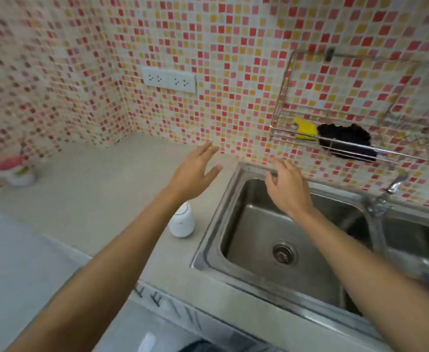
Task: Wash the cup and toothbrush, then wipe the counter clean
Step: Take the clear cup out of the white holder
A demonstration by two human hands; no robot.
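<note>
A blurred white cup [18,171] with something pink and a thin stick in it stands at the far left of the grey counter [94,179], by the tiled wall. My left hand [195,171] hovers over the counter with straight fingers and holds nothing. My right hand [287,186] hangs over the back left corner of the steel sink [259,265], fingers loosely bent, empty. In a wire rack [282,107] on the wall lie a yellow sponge [306,129] and a black cloth [345,141].
A small white rounded bottle [181,221] stands on the counter just left of the sink. A tap [386,196] rises between the left basin and a second basin [411,237]. A double socket [169,80] sits on the wall. The counter's front edge runs below my arms.
</note>
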